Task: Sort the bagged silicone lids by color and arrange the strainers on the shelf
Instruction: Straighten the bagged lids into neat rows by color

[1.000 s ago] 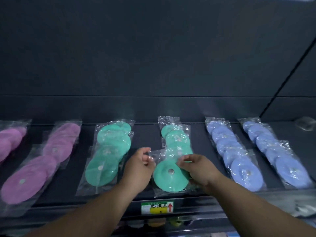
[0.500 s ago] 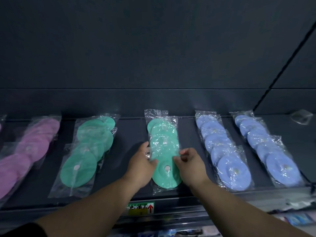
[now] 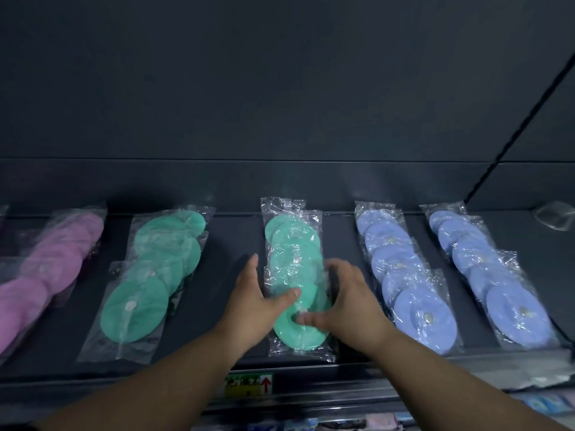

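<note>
Both hands quit pinching: left hand [image 3: 252, 301] & right hand [image 3: 346, 301] now press flat-fingered on middle green lid bags [image 3: 291, 244]. Row runs front-to-back, reaching shelf [image 3: 231, 241] front edge; bare strips either side.

A person's two hands flank the middle row of bagged green lids [image 3: 292, 244] on a dark shelf [image 3: 230, 244]. The left hand [image 3: 255, 303] lies along the row's left edge, fingers straight, thumb resting on the plastic. The right hand [image 3: 348, 303] reaches in from the other side, its blurred fingers [image 3: 306, 318] spread over the front lid [image 3: 298, 337]. A second green row [image 3: 155, 275] and a purple row [image 3: 56, 262] lie to the left, and two blue rows [image 3: 401, 275] [image 3: 497, 281] to the right, each apart from the next. A label [image 3: 249, 382] with a red arrow marks the shelf's front edge.
</note>
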